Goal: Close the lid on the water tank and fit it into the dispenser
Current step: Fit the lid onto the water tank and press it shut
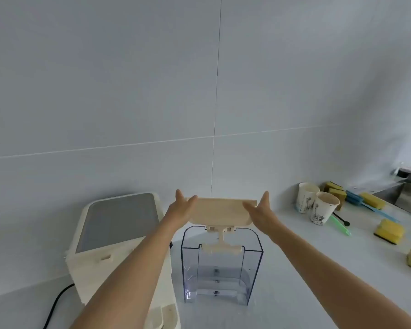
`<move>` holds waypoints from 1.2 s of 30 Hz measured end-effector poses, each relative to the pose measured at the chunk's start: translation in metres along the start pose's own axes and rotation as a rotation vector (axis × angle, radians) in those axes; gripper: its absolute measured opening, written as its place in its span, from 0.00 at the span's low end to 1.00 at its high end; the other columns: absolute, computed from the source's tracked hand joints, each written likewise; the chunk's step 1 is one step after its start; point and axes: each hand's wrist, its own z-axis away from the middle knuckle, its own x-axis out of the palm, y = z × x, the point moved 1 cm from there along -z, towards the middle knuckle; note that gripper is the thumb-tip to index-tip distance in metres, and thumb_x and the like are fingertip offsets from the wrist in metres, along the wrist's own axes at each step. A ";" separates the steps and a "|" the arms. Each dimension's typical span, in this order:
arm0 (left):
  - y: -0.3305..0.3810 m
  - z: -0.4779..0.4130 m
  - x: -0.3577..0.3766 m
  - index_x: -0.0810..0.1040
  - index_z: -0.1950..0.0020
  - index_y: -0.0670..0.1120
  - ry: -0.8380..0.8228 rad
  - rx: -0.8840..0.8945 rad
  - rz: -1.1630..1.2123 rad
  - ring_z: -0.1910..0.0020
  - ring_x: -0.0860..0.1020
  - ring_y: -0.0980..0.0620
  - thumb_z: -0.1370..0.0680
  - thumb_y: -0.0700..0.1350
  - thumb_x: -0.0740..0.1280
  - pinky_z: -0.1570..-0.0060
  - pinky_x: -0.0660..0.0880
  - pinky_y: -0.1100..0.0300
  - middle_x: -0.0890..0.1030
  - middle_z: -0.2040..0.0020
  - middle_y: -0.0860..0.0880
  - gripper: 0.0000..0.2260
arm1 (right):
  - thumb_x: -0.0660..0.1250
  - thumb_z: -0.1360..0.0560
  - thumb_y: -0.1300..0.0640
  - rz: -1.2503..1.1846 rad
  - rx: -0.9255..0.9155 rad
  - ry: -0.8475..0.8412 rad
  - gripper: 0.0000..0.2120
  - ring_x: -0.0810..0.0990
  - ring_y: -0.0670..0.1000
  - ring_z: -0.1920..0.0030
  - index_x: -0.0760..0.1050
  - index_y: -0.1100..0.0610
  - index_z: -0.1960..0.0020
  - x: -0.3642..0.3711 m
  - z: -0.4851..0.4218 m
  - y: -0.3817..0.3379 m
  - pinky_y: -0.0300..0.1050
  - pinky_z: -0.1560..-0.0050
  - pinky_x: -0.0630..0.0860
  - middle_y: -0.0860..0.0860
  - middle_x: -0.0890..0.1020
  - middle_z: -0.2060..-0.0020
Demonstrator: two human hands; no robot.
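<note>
Both hands are being held at the ends of the cream lid: the left hand is being pressed against its left end and the right hand against its right end, fingers extended and spread rather than curled. The palm sides are being hidden by the backs of the hands, so it cannot be told how firmly the lid is being gripped.

The lid is being kept raised, roughly level, above the rear edge of the clear water tank, to which it is being joined by a cream hinge piece. The tank is being left open at the top and is standing upright on the pale worktop, just beside the cream dispenser on its left. Small dark marks are being seen through the tank's front wall; their nature is too small to be told.

The dispenser's lower front is being partly covered by the left forearm, and its base is being cut off at the bottom edge. A black cable is being cut off there too.

Two paper cups are being seen at the right, near yellow sponges. A metal sink is being cut off by the right edge.
</note>
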 end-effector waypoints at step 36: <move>-0.032 0.025 0.040 0.71 0.34 0.46 0.232 -0.169 0.489 0.33 0.67 0.44 0.20 0.53 0.49 0.35 0.63 0.52 0.72 0.34 0.46 0.21 | 0.57 0.25 0.43 -0.430 0.144 -0.012 0.24 0.73 0.55 0.42 0.68 0.56 0.35 0.011 0.009 0.050 0.49 0.40 0.67 0.53 0.72 0.42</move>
